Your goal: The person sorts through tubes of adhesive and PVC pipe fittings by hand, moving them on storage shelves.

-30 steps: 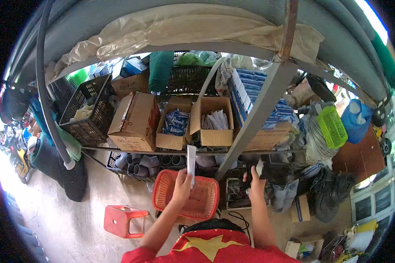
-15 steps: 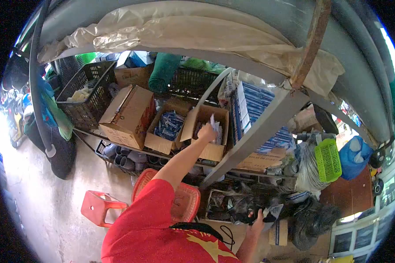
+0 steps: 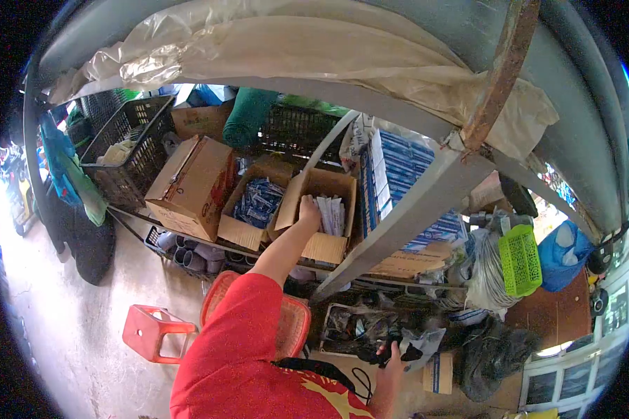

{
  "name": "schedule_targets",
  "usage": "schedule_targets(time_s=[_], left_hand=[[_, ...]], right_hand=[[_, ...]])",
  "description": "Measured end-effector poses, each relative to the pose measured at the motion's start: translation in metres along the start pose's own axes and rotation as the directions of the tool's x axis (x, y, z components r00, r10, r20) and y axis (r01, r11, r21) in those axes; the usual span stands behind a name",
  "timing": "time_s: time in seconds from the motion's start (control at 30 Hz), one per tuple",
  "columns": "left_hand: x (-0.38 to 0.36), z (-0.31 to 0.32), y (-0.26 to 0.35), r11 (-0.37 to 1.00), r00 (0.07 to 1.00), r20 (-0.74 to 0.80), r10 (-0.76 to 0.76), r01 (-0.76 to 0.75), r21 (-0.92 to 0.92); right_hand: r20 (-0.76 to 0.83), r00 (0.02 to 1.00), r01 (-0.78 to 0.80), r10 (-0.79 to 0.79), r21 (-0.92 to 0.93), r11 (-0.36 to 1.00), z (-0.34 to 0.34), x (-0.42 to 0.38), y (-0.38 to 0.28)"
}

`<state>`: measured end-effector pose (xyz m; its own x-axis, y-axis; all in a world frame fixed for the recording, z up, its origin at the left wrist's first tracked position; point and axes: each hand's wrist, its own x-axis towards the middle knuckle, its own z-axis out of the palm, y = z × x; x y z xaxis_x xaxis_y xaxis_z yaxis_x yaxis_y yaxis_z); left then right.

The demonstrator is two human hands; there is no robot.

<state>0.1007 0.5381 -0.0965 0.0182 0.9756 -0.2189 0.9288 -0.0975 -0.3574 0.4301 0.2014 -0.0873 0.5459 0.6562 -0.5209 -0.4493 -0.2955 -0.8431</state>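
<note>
My left hand [image 3: 310, 211] reaches into an open cardboard box [image 3: 330, 247], at the left end of a row of slim white packets [image 3: 333, 215]. Its fingers are curled and point away from me, so what they hold, if anything, is hidden. Lower right, my right hand [image 3: 393, 359] is closed around a small black object [image 3: 383, 354] whose kind I cannot make out. A clear plastic bag [image 3: 428, 345] lies against that hand's far side. Left of the packets' box stands another open box with blue-and-white packets [image 3: 259, 201].
A grey metal post [image 3: 398, 222] slants between my hands. Stacked blue-and-white boxes [image 3: 400, 174] stand behind it. A closed carton [image 3: 192, 185] and a black crate [image 3: 129, 143] are on the left. A red stool [image 3: 154, 332] and red chair [image 3: 291, 322] stand below the shelf.
My left hand has moved left inside the box, away from a white packet that stood up by it. The white packets now show in a row. My right hand has shifted slightly left.
</note>
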Motion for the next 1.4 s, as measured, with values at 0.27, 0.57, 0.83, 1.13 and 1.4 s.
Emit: schedule_targets(time_s=[0.27, 0.57, 0.83, 1.13, 1.4], left_hand=[[0.018, 0.015, 0.0, 0.977, 0.986, -0.141, -0.091, 0.115, 0.18], [0.141, 0.142, 0.019, 0.764, 0.691, -0.671, -0.267, 0.576, 0.289], [0.01, 0.016, -0.007, 0.987, 0.926, -0.345, -0.152, 0.123, -0.105], [-0.032, -0.041, -0.091, 0.451, 0.704, -0.545, -0.455, -0.346, -0.823], [-0.188, -0.079, -0.122, -0.455, 0.906, -0.273, -0.324, -0.402, -0.795]], right_hand=[[-0.021, 0.999, -0.041, 0.041, -0.025, 0.999, 0.007, -0.04, -0.035], [0.086, 0.995, 0.056, -0.049, -0.086, 0.995, -0.037, 0.04, 0.019], [0.238, 0.97, 0.049, -0.045, -0.01, 0.999, -0.034, 0.004, -0.002], [0.445, 0.882, 0.177, -0.154, -0.01, 0.984, -0.006, 0.004, -0.013], [0.877, 0.463, -0.251, -0.124, 0.264, 0.931, 0.065, -0.026, -0.008]])
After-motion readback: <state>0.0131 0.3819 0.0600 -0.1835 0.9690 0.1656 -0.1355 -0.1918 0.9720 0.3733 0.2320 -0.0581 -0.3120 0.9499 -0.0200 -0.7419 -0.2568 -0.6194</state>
